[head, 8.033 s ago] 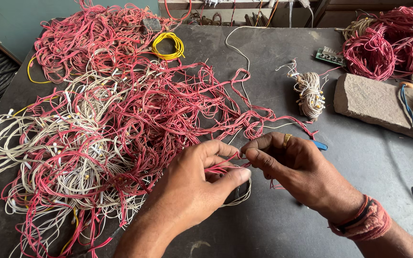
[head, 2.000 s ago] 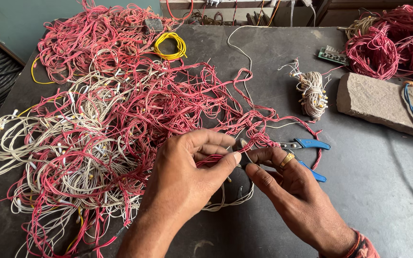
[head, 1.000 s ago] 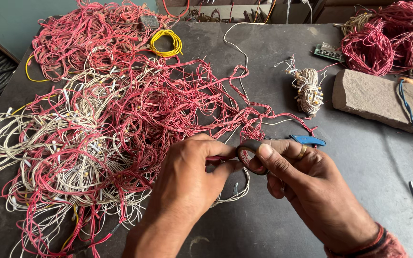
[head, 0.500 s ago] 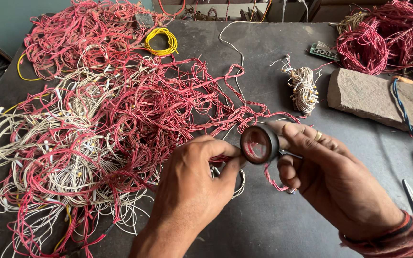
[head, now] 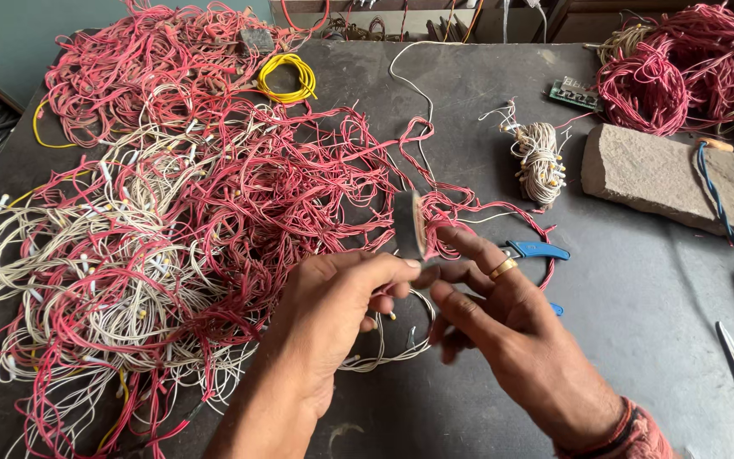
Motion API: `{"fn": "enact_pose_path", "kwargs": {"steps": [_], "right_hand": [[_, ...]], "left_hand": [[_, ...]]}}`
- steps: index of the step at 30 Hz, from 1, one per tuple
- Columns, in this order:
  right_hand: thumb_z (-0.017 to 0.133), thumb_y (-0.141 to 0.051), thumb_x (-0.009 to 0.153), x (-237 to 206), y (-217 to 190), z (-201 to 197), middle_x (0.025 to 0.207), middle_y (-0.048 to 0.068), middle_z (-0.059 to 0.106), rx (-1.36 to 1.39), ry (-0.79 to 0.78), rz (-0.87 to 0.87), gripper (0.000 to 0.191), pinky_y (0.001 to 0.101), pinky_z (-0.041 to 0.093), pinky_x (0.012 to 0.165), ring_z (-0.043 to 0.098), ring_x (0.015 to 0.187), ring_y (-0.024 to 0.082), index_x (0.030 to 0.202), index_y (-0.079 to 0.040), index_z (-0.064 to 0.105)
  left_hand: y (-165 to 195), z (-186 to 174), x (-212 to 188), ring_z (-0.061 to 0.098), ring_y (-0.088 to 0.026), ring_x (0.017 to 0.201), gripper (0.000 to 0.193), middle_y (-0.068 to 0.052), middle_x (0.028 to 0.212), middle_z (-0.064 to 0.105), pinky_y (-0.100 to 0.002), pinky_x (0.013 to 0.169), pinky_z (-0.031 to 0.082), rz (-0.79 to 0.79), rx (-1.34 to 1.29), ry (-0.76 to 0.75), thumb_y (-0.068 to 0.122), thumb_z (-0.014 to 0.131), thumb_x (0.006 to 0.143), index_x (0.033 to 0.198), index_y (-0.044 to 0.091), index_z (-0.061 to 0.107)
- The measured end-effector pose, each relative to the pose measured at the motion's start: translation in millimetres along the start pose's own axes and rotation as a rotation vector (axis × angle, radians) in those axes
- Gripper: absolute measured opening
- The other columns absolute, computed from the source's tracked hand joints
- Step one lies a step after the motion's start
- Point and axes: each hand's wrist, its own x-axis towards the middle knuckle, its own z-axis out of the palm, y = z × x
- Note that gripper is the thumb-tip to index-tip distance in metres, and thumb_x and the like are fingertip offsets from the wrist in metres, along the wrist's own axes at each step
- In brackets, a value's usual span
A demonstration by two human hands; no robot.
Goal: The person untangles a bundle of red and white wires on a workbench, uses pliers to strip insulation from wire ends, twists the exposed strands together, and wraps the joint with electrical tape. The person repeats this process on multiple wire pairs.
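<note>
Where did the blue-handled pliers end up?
The pliers lie on the dark table, right of centre in the head view, partly hidden behind the right hand and below the small pale wire bundle.

Both hands meet near the centre of the view, forearms entering from the lower edge. Left hand (head: 333, 314): back towards the camera, fingers curled, thumb and forefinger pressed together in a pinch at its upper right. Right hand (head: 503, 331): enters from the lower right, palm turned partly leftward, fingers (head: 469, 246) spread and extended towards the left hand; a ring sits on one finger, and a band circles the wrist. The fingertips of the two hands nearly touch.
</note>
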Motion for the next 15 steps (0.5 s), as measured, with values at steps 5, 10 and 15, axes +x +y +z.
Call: {"fn": "enact_pose_path", "kwargs": {"steps": [5,10,15], "right_hand": [[0.058,-0.019,0.102,2.3,-5.5,6.8,0.105,0.007,0.071,-0.018,0.005,0.053,0.032,0.0362,0.06,0.079,0.07,0.095,0.016,0.126,0.003,0.061],[0.058,-0.013,0.103,-0.2,-8.9,8.5,0.115,0.008,0.074,0.229,-0.029,0.132,0.03,0.0415,0.057,0.087,0.072,0.106,0.022,0.131,-0.007,0.067],[0.058,-0.005,0.097,-3.3,-16.5,-1.8,0.115,0.006,0.071,0.548,0.054,0.102,0.021,0.0471,0.05,0.1,0.067,0.111,0.019,0.118,-0.008,0.063]], "left_hand": [[2.5,-0.5,0.4,0.057,-0.007,0.062,0.023,0.003,0.064,0.066,-0.027,0.059,0.04,-0.061,-0.032,-0.078,0.031,0.073,0.076,0.066,0.01,0.072],[3.5,1.7,-2.8,0.058,-0.007,0.062,0.022,0.004,0.065,0.067,-0.027,0.059,0.041,-0.075,-0.059,-0.106,0.03,0.072,0.076,0.066,0.01,0.071],[5.7,3.4,-4.4,0.057,-0.009,0.06,0.019,0.002,0.063,0.066,-0.027,0.057,0.04,-0.11,-0.133,-0.123,0.028,0.073,0.075,0.07,0.01,0.075]]}}
